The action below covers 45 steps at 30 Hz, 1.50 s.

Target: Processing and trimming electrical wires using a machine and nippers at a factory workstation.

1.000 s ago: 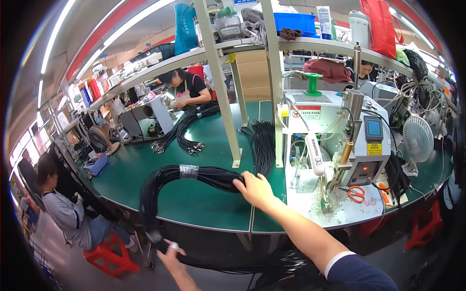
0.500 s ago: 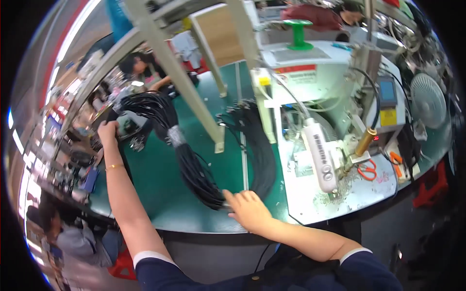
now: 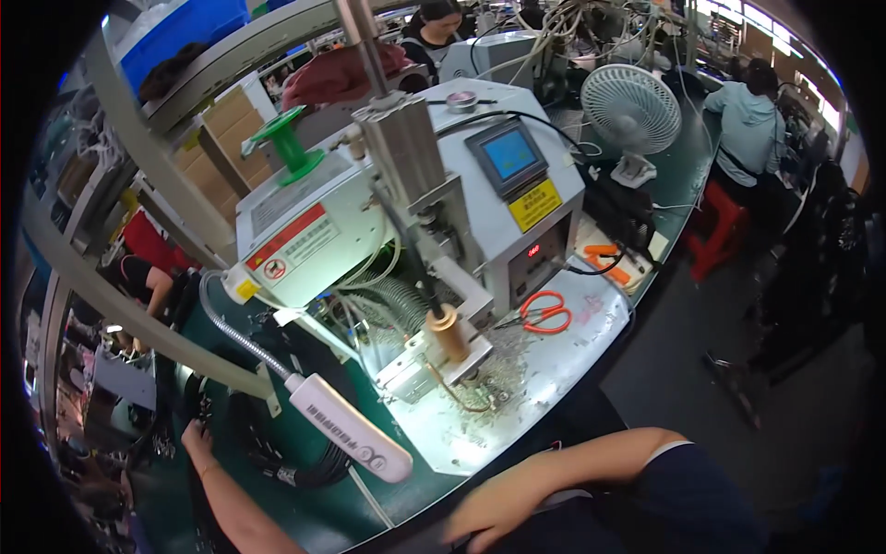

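At the left, my left hand (image 3: 196, 438) reaches across the green table (image 3: 268, 503) to the black cables near its far edge. Its fingers are small and partly hidden, so their grip is unclear. A bundle of black cables (image 3: 318, 469), wrapped with a pale band, lies to the right of that hand, partly behind a white lamp (image 3: 349, 427) on a bendy metal neck. My right hand (image 3: 498, 506) hangs low in front of the table edge, close to my body. Its fingers point down and apart, with nothing seen in them.
A bench machine with a blue screen (image 3: 508, 154) and a brass-coloured cylinder (image 3: 448, 332) stands ahead on a white base plate (image 3: 544, 369) strewn with scraps. Red-handled scissors (image 3: 546, 312) lie there. Behind are a green spool (image 3: 292, 148), a fan (image 3: 631, 111) and seated people. A metal frame (image 3: 138, 295) crosses the left.
My view has swung right toward the machine. My right hand has left the cable bundle and dropped below the table edge. My left hand stays by the cables at the left.
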### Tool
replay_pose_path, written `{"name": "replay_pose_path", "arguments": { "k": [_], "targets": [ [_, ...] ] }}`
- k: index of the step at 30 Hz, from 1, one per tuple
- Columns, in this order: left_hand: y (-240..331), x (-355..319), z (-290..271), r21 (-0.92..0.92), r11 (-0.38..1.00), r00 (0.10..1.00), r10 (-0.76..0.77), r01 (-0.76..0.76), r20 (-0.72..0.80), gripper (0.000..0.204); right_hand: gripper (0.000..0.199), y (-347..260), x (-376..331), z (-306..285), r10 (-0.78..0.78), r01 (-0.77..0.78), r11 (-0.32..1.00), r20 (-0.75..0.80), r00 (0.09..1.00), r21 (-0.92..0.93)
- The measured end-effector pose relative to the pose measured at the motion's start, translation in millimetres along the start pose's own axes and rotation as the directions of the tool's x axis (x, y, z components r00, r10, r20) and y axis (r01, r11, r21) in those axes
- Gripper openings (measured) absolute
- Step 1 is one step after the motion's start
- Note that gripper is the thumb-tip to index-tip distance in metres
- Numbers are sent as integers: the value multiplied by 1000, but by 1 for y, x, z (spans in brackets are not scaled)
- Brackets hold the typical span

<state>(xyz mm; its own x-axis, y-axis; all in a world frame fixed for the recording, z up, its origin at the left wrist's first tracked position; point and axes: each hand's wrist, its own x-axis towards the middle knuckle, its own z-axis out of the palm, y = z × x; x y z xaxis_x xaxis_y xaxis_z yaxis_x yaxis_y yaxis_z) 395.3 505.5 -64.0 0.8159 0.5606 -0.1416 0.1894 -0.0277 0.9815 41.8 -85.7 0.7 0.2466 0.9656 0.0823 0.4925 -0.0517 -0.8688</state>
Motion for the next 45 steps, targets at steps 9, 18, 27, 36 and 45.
{"name": "replay_pose_path", "arguments": {
  "k": [9, 18, 27, 36, 45],
  "targets": [
    [38, -122, -116, -102, 986, 951, 97, -132, -293, 30, 21, 46, -352, -78, -109, -710, 495, -775, -622, 501],
    [3, -368, -57, 303, 701, 491, 685, -645, -539, 29, 20, 77, -373, -89, -45, -764, 190, -772, -634, 616],
    [-91, -477, -44, -3, 954, 507, 156, -299, -848, 11, 16, -28, -421, -116, -166, -463, 862, -750, -641, 205],
    [-120, -575, 78, 346, 837, 888, 459, -424, -22, 32, 20, -96, -419, -135, -50, -379, 887, -761, -647, 265],
    [-157, -559, 92, 287, 826, 846, 361, -486, 393, 24, 18, -220, -437, -84, -131, -531, 799, -780, -612, 282]
  ]
}}
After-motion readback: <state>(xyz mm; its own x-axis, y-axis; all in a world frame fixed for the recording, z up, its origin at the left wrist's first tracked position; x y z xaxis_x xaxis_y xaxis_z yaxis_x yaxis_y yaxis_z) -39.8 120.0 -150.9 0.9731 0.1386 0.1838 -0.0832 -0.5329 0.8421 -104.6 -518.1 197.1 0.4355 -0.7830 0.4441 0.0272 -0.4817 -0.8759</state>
